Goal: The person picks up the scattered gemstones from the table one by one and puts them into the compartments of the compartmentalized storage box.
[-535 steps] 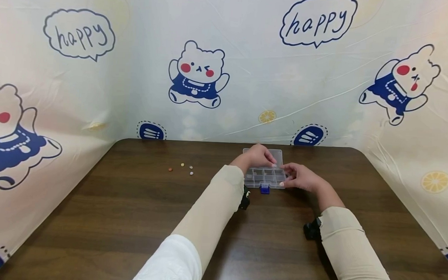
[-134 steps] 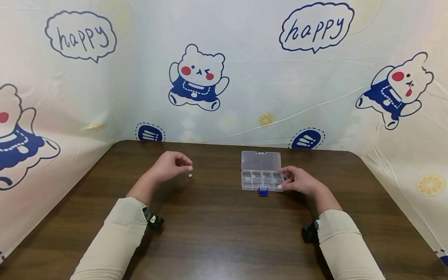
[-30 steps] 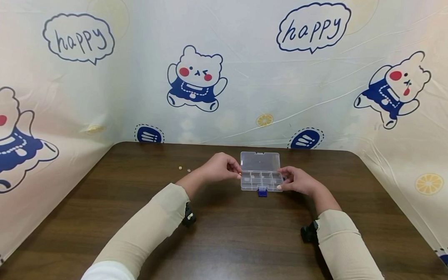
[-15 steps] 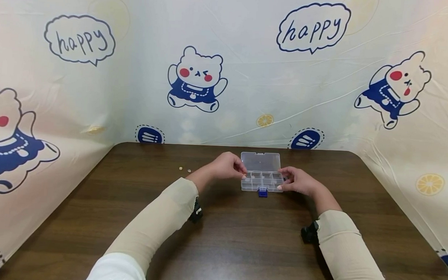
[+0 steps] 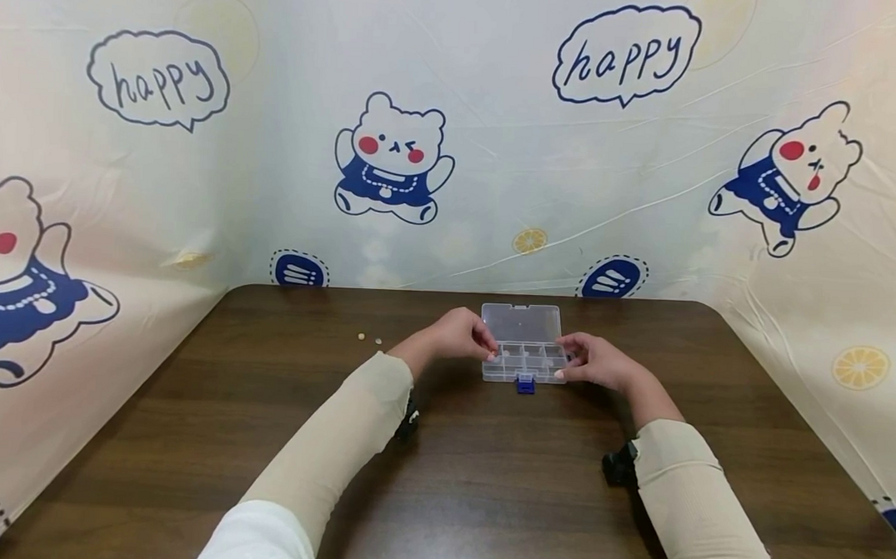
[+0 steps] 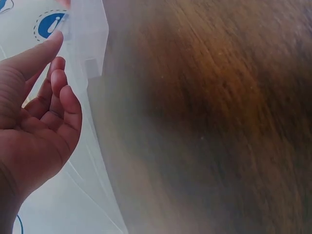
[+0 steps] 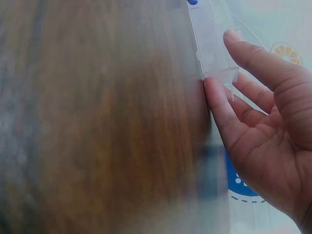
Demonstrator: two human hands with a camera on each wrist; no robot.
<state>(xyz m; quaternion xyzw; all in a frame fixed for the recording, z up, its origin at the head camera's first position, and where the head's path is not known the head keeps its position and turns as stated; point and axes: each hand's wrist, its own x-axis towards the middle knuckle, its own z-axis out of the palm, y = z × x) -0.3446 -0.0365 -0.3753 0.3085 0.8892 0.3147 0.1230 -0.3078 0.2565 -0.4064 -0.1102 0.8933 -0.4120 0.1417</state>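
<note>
A clear plastic compartment box (image 5: 522, 373) with a blue latch (image 5: 525, 386) stands on the table, its lid (image 5: 521, 323) tipped back. My left hand (image 5: 462, 333) is over the left end of the box, thumb and finger pinching a small orange bead-like piece (image 5: 493, 353). That piece is hidden in the left wrist view, where the hand (image 6: 41, 107) shows curled beside the box. My right hand (image 5: 596, 358) grips the right end of the box between thumb and fingers. In the right wrist view, fingers of this hand (image 7: 265, 112) touch the box's end (image 7: 214, 44).
Two small pieces lie on the table left of the box, one yellowish (image 5: 361, 337) and one pale (image 5: 378, 341). The brown wooden table (image 5: 468, 497) ends at the back against a printed curtain (image 5: 491, 148). Both wrists carry black cameras.
Within the last second my left hand has moved right, from beside the box to over its left compartments. Earlier, the orange and a white piece lay on the table. The right hand stays put.
</note>
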